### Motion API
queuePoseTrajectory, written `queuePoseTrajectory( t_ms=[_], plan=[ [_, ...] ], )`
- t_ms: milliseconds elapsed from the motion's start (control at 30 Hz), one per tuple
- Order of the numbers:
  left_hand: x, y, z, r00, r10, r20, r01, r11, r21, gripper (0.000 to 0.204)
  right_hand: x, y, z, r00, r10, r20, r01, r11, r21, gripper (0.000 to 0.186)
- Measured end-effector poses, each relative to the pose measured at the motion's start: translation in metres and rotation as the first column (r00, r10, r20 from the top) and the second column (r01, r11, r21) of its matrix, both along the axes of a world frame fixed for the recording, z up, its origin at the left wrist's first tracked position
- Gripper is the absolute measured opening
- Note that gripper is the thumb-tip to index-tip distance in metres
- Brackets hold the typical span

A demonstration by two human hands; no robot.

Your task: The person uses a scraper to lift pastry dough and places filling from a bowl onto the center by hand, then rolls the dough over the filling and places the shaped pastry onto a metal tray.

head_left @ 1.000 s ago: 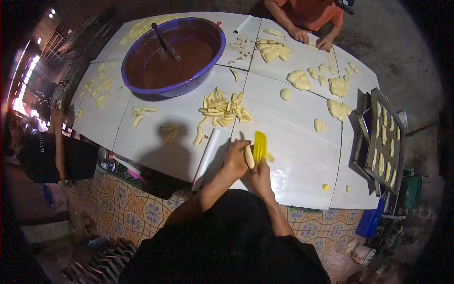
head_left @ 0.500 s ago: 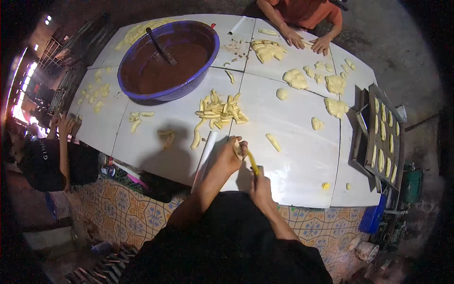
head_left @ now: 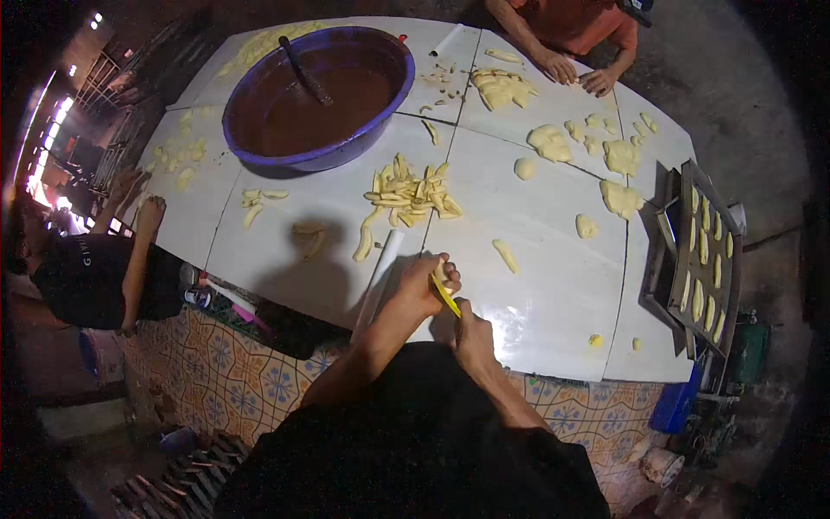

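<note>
Above the near edge of the table, my left hand [head_left: 422, 285] is closed round a pale banana piece [head_left: 441, 272], much of it hidden by the fingers. My right hand [head_left: 474, 336] grips a knife with a yellow blade [head_left: 447, 298], which lies against the piece near the left fingers. Just beyond my hands is a heap of cut banana pieces [head_left: 406, 192], with one longer piece [head_left: 363, 244] at its near left. Beside my left forearm lies a white tube-like roller [head_left: 378, 281]. A single yellowish strip [head_left: 505, 256] rests to the right of my hands.
A purple basin [head_left: 320, 160] of brown filling holds a dark-handled spoon. Dough lumps [head_left: 621, 199] dot the right side, beside a metal tray [head_left: 716, 333] with shaped dough. One co-worker's hands [head_left: 579, 76] roll dough at the far side; another person [head_left: 95, 277] works at the left edge.
The yellow blade has swung from pointing past the left fingers to lying lower and closer against the banana piece. My left hand has turned slightly. The view has shifted a little.
</note>
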State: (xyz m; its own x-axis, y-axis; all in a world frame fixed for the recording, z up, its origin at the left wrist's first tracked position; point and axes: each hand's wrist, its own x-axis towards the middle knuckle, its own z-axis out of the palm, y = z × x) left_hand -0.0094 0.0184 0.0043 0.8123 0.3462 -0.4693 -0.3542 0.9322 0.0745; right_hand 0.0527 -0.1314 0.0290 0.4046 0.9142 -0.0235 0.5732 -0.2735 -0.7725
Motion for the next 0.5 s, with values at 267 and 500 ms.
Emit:
queuePoseTrajectory(
  t_ms=[267, 500],
  plan=[
    [0.003, -0.013, -0.001, 0.992, 0.031, -0.123, -0.029, 0.999, 0.019, 0.014, -0.002, 0.003, -0.009, 0.998, -0.026, 0.063, 0.026, 1.000, 0.001, 0.041],
    [0.012, -0.028, 0.035, 0.945, 0.172, -0.279, -0.157, 0.985, 0.074, 0.023, -0.001, 0.006, -0.017, 0.997, -0.060, 0.052, 0.059, 0.998, 0.037, 0.055]
  ],
)
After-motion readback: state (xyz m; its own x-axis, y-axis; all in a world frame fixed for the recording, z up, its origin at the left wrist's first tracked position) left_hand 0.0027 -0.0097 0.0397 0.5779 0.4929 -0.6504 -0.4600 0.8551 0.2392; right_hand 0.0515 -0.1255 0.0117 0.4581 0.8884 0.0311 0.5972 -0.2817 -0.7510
